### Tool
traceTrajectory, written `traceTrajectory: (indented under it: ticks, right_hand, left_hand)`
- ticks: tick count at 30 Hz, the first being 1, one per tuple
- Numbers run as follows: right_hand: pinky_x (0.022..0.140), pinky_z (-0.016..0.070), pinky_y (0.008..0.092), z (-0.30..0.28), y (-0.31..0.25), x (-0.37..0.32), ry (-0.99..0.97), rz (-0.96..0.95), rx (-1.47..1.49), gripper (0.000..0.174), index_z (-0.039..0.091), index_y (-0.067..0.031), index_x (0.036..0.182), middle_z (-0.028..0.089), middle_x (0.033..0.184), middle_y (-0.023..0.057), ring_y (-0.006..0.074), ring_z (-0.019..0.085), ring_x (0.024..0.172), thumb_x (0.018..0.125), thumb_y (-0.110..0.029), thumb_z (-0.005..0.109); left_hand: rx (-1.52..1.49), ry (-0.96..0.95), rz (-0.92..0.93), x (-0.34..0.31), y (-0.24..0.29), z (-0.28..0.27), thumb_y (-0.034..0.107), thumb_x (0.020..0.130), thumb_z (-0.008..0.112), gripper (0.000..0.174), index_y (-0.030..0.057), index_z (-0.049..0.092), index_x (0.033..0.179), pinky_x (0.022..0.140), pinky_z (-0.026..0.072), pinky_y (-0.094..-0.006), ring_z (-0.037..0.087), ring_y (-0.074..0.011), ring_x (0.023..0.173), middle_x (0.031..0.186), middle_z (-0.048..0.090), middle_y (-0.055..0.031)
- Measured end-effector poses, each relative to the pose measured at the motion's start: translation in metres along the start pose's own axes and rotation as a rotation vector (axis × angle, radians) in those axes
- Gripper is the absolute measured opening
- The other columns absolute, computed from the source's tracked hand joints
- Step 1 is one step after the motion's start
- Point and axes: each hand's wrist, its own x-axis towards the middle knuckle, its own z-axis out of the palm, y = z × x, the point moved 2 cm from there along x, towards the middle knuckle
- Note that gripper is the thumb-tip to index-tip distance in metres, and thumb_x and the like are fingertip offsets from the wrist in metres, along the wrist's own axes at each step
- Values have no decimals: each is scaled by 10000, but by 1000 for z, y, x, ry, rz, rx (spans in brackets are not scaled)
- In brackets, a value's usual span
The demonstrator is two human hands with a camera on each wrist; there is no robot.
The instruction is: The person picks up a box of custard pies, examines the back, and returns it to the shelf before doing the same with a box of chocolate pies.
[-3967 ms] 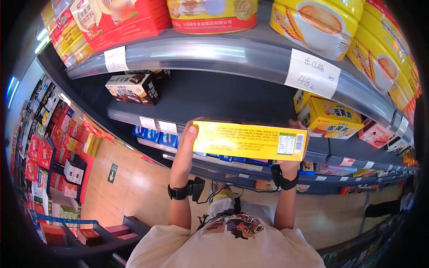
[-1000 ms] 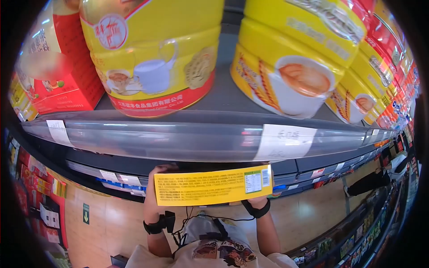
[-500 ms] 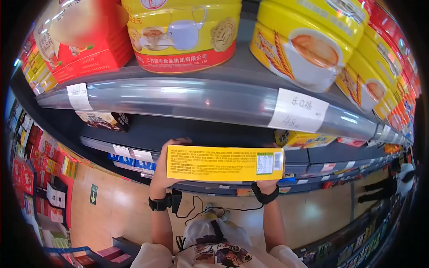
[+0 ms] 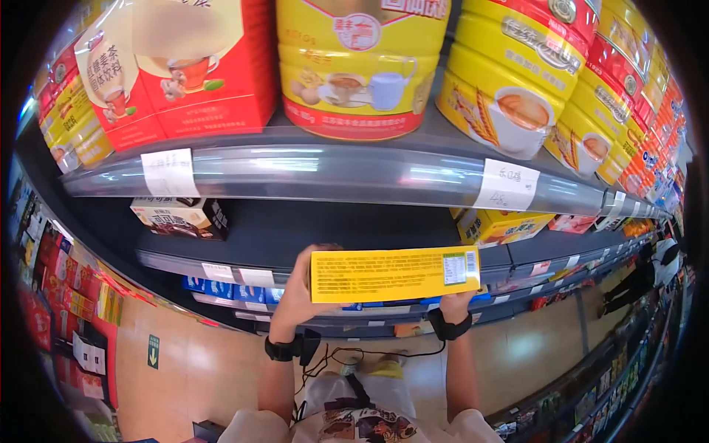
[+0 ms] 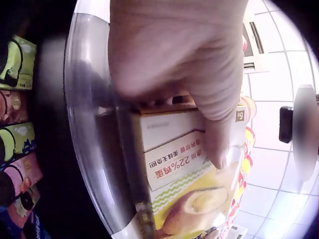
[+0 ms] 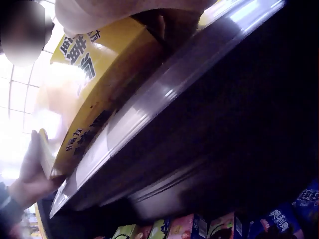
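Both hands hold a long yellow snack box (image 4: pixel 384 277) level before the shelf, its printed side with fine text and a nutrition label facing up to the head camera. At its left end my left hand (image 4: pixel 294 295) grips it. The left wrist view shows that hand's thumb (image 5: pixel 218 144) lying on the box's front, over a picture of a filled pastry. My right hand (image 4: pixel 456 304) grips the other end from below, its fingers mostly hidden behind the box. In the right wrist view the right hand (image 6: pixel 129 14) is at the top, cropped.
A clear-edged upper shelf (image 4: pixel 295 173) carries large yellow tins (image 4: pixel 358 100) and a red drink box (image 4: pixel 199 81). On the shelf beneath are a dark brown box (image 4: pixel 181 219) at left and yellow boxes (image 4: pixel 502 225) at right. Blue packets (image 4: pixel 247 293) sit lower down.
The same box stays in both hands throughout. The head view dips up toward the upper shelf, then back down; in the last half second the box and hands shift right in view.
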Motion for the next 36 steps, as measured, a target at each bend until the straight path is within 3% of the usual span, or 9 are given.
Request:
traceTrajectory:
  ticks: [6,7,10,14,20,25,29,33,36]
  right_hand:
    - [912,496,330,3,-3,-1,39,-164,65,866,426,45,1355,596,1217,155,223,608,1088,820,-583,689]
    - [918,492,331,3,-9,-2,24,-89,27,853,414,36,1366,594,1221,161,221,603,1093,829,-568,688]
    - [922,486,331,1,-7,-5,28,-102,-12,828,431,32,1349,597,1213,156,216,601,1086,830,-556,693]
    - [938,475,323,5,-16,-7,65,-23,6,793,428,23,1352,586,1232,154,203,596,1087,819,-470,747]
    - [972,468,334,5,-10,-10,24,-70,96,866,390,13,1386,575,1263,145,215,581,1138,805,-527,738]
    - [1009,438,386,3,-4,-11,-17,-62,71,964,361,31,1415,521,1339,163,254,544,1204,804,-656,651]
    - [978,452,369,7,-4,-11,49,-133,68,824,416,24,1365,565,1241,166,254,573,1141,845,-561,674]
    - [947,472,326,10,-13,-11,79,-24,157,923,393,25,1366,569,1231,132,203,578,1103,765,-578,750]
    - [939,474,321,10,-16,-8,54,-44,200,917,396,25,1363,570,1208,123,196,582,1080,763,-564,760]
  left_hand:
    - [34,-32,81,1,-1,-1,177,584,929,878,69,434,1301,1061,385,-400,505,-295,1253,1289,522,-156]
    - [37,-33,97,3,-2,-2,186,587,928,870,69,436,1294,1062,384,-406,505,-305,1254,1283,525,-160]
    - [-10,-39,141,1,-6,-2,208,602,921,851,65,435,1286,1066,377,-417,503,-318,1252,1264,530,-169]
    - [-86,1,68,-4,-8,0,215,591,923,848,52,446,1274,1072,368,-425,491,-316,1264,1262,533,-164]
    - [19,-2,153,-2,-12,0,206,562,936,890,61,443,1289,1082,365,-435,517,-322,1239,1237,556,-167]
    - [18,-10,166,-3,-12,1,181,548,938,906,58,439,1294,1091,361,-434,521,-315,1234,1241,555,-161]
    - [14,12,150,-4,-9,1,194,546,938,903,52,445,1289,1071,376,-427,529,-319,1225,1234,562,-166]
    - [54,24,175,-3,-9,0,232,542,942,896,49,458,1273,1053,391,-424,541,-322,1209,1217,572,-174]
    - [72,30,183,-3,-10,0,270,534,946,906,42,462,1265,1051,395,-427,546,-322,1198,1205,575,-177]
